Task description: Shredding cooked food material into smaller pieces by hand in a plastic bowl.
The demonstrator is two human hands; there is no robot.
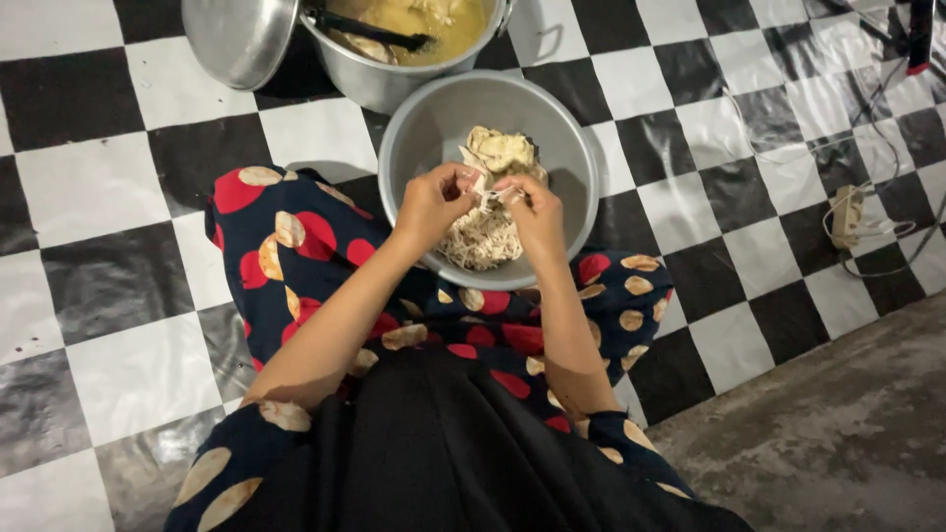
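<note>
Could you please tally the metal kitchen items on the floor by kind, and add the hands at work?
Bowls: 1, the grey bowl with shredded meat
Pots: 1, the pot of yellow broth
Lids: 1, the lid
Hands: 2, left hand, right hand
Total: 5

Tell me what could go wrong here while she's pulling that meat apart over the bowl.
1. Both the left hand and right hand work near the grey bowl's rim, so shreds might drop onto the patterned cloth.
2. The open pot of yellow broth stands right behind the bowl; a nudge could slosh it.
3. The cable and plug lie on the checkered floor, where a spill might reach them.
</note>
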